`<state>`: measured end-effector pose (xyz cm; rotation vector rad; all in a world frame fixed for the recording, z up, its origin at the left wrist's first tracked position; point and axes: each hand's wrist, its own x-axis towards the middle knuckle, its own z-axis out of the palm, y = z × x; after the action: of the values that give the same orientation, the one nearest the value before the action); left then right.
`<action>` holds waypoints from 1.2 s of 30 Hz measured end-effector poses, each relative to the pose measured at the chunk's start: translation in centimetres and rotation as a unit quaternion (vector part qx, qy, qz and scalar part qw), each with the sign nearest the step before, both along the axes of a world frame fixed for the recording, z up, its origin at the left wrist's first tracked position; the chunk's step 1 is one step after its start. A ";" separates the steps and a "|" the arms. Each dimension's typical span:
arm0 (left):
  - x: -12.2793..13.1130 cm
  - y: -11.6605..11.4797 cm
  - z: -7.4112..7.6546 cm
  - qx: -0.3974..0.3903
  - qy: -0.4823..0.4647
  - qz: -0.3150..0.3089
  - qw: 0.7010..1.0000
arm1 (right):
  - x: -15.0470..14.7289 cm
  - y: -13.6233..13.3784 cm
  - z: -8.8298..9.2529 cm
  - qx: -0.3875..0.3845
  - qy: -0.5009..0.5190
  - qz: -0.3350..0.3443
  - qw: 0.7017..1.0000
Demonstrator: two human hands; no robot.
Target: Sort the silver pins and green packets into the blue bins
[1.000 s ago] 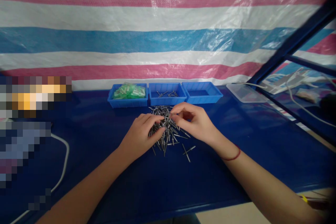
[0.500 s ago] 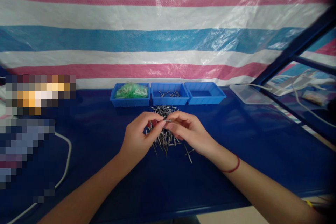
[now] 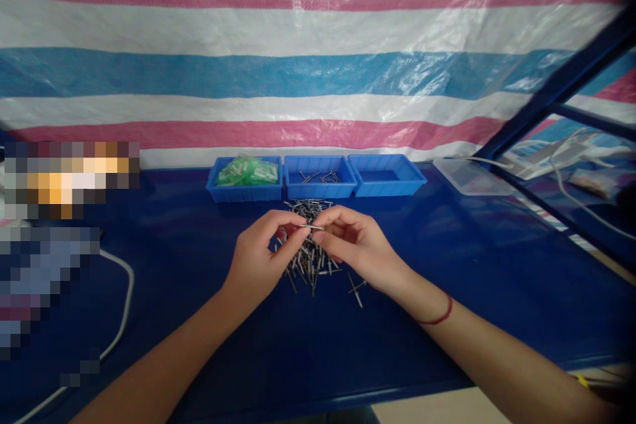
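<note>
Between my two hands is a thin silvery blind rivet point(image 3: 313, 226), lying roughly level. The thumb and forefinger of my left hand point(image 3: 263, 248) pinch it at one end. At its other end are the closed thumb and forefinger of my right hand point(image 3: 355, 245). Right below both hands, a heap of blind rivets point(image 3: 311, 262) lies on the blue table, partly hidden by my fingers. Two loose rivets point(image 3: 356, 290) lie crossed just right of the heap.
Three blue bins stand in a row behind the heap: the left bin point(image 3: 243, 193) holds green-and-clear packets point(image 3: 247, 171), the middle bin point(image 3: 318, 191) several rivets. The right bin point(image 3: 390, 187) shows a bare floor. A clear plastic lid point(image 3: 474, 177) and a white cable point(image 3: 130, 291) lie farther out.
More of the rivet shows between my fingertips now, and it looks slightly turned. Both hands stay nearly in place above the heap.
</note>
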<state>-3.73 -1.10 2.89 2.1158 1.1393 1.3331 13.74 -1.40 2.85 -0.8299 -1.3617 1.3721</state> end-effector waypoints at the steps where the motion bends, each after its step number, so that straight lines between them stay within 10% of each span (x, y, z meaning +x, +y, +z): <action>1: 0.0 0.1 0.0 -0.002 0.004 -0.001 1.000 | 0.0 0.0 0.0 0.004 0.005 -0.002 1.000; 18: -0.5 1.3 -1.1 -0.076 0.062 -0.067 0.993 | 0.7 2.7 0.3 0.082 -0.064 -0.119 0.987; 22: -0.9 1.8 -1.4 -0.078 0.096 -0.047 0.991 | 2.1 7.0 0.8 0.191 -0.206 -0.240 0.929; 27: -0.6 1.9 -0.8 -0.026 0.175 -0.091 0.980 | 2.8 6.8 1.0 0.238 -0.362 -0.227 0.872; 36: 1.9 3.4 0.5 0.036 0.346 -0.111 0.931 | 3.3 4.2 -0.9 0.139 -0.279 -0.191 0.931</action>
<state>-1.88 2.29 3.44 2.7723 1.0418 0.5255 17.00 2.76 1.95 -1.2686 -1.6601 0.6361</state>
